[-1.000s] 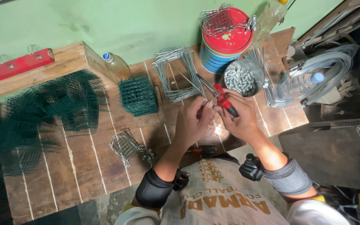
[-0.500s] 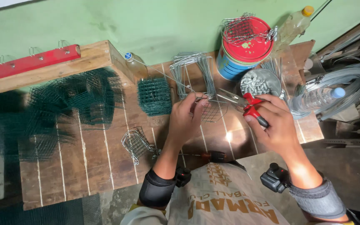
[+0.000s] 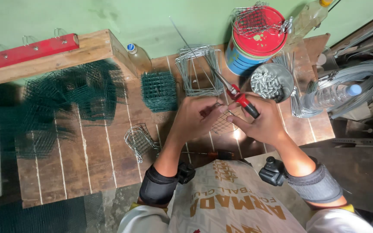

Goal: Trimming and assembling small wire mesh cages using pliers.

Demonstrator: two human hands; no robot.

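Since a moment ago my hands have slid left, nearer mid-bench, and the pliers have swung up. My left hand pinches the edge of a small grey mesh lying on the plank bench; my right hand is clamped round the red-handled pliers, whose thin steel nose points up-left. Where the mesh meets my fingertips is hidden. Beyond lie bent wire frames, one bowl of silvery clips, one red-lidded tin, one green mesh cube, two clear bottles, one coil of wire.
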